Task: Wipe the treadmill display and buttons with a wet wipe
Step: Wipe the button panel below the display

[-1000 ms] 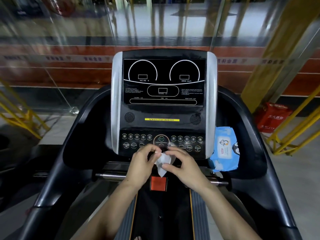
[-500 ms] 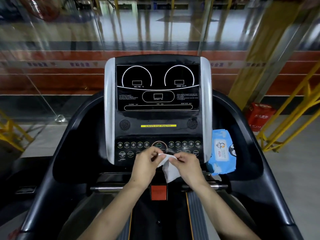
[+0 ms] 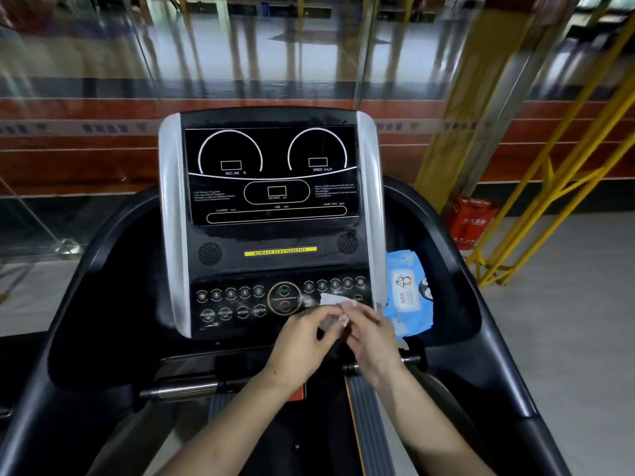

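The treadmill console stands in front of me, with a dark display above and a panel of round buttons below. My left hand and my right hand meet just below the right half of the button panel. Both pinch a white wet wipe between their fingertips. The wipe is blurred and partly spread, and its upper edge lies over the lower right buttons. My hands hide part of the wipe and some of those buttons.
A blue pack of wet wipes lies in the tray right of the console. Black handrails curve along both sides. A red emergency tab sits under my wrists. Yellow railing and a red box stand at the right.
Both hands have shifted right and slightly up toward the button panel. The wipe, earlier bunched between them, is now spread wider with its edge over the lower right buttons.
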The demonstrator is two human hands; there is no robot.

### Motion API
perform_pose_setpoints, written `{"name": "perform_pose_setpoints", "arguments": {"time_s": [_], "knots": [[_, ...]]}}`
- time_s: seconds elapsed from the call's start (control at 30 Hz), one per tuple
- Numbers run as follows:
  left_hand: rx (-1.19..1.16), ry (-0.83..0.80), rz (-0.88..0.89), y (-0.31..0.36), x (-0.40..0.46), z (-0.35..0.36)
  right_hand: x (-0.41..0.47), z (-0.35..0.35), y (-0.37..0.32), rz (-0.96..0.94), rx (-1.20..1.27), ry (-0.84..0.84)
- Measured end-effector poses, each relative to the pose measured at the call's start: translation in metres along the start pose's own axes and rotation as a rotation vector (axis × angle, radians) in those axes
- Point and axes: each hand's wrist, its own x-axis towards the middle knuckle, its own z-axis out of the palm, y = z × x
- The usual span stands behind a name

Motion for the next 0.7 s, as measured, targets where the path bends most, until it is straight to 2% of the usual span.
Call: {"name": "perform_pose_setpoints", "arguments": {"time_s": [0.07, 0.17, 0.23, 0.3, 0.33, 0.37, 0.43, 0.7], "knots": [[0.034, 0.026, -0.008, -0.003, -0.002, 0.001, 0.003, -0.005, -0.001, -0.124, -0.079, 0.14], [0.124, 0.052, -0.017, -0.008, -0.004, -0.004, 0.01, -0.009, -0.013, -0.46, -0.269, 0.337], [0.192, 0.05, -0.017, -0.011, -0.003, -0.01, 0.016, -0.011, -0.021, -0.675, -0.333, 0.366], [0.289, 0.059, 0.009, -0.016, 0.0, -0.013, 0.037, -0.021, -0.016, -0.928, -0.648, 0.34], [0.348, 0.061, 0.026, -0.019, 0.002, -0.013, 0.051, -0.028, -0.008, -1.034, -0.842, 0.271], [0.402, 0.059, 0.039, -0.021, 0.004, -0.012, 0.064, -0.035, 0.001, -1.078, -1.007, 0.198], [0.484, 0.06, 0.063, -0.026, 0.007, -0.01, 0.079, -0.043, 0.022, -1.047, -1.176, 0.112], [0.552, 0.074, 0.11, -0.029, -0.001, -0.004, 0.072, -0.048, 0.024, -0.956, -1.326, 0.033]]}}
